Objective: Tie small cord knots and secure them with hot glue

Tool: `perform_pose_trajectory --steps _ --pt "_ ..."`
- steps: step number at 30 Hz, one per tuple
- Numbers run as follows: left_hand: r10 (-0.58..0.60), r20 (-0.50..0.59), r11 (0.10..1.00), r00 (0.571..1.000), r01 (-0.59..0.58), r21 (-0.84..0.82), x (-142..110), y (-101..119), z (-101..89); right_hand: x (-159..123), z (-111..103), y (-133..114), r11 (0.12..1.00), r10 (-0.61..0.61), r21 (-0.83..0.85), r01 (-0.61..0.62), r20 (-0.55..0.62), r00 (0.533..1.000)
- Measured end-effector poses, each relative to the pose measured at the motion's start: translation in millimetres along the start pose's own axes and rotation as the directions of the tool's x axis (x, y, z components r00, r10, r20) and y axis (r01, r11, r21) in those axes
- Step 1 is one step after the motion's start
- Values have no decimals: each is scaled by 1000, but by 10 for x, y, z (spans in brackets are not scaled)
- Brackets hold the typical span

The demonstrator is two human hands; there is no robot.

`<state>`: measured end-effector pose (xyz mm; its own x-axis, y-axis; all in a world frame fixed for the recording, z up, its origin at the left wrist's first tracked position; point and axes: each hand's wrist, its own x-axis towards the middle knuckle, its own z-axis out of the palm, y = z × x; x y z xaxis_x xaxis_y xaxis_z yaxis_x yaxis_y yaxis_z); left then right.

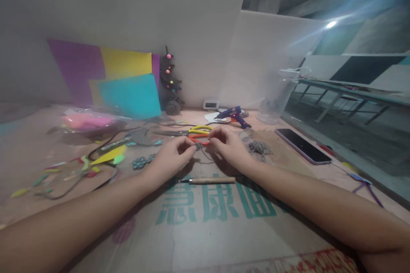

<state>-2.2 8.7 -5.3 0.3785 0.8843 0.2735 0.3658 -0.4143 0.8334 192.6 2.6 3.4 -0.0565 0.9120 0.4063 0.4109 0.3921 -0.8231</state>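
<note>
My left hand (174, 155) is closed in a pinch at the middle of the work surface, its fingertips on a thin grey cord (206, 160). Facing it, my right hand (230, 147) also has thumb and fingers drawn together; what sits between them is too small to make out. A loop of the cord hangs down between both hands. Just behind the fingertips lie scissors with yellow and orange handles (200, 129). In front of the hands, a wooden-handled tool with a thin dark tip (211, 180) rests flat. A bundle of grey cord (260, 147) lies right of my right hand.
A blue glue gun (235, 116) and a small white display (210, 104) stand at the back. On the right is a phone (303, 146); a clear container (270, 104) stands behind it. Colored scraps (85, 164) and a plastic bag (91, 119) lie left, near colored sheets (130, 96).
</note>
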Motion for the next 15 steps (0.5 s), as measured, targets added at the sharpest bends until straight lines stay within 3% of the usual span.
perform_pose_trajectory --steps 8,15 --pt "5 5 1000 1000 -5 2 -9 21 -9 10 10 15 999 -43 -5 43 39 998" --pt "6 -1 1000 1000 -6 -30 -9 61 -12 -14 22 29 995 41 86 -51 118 992"
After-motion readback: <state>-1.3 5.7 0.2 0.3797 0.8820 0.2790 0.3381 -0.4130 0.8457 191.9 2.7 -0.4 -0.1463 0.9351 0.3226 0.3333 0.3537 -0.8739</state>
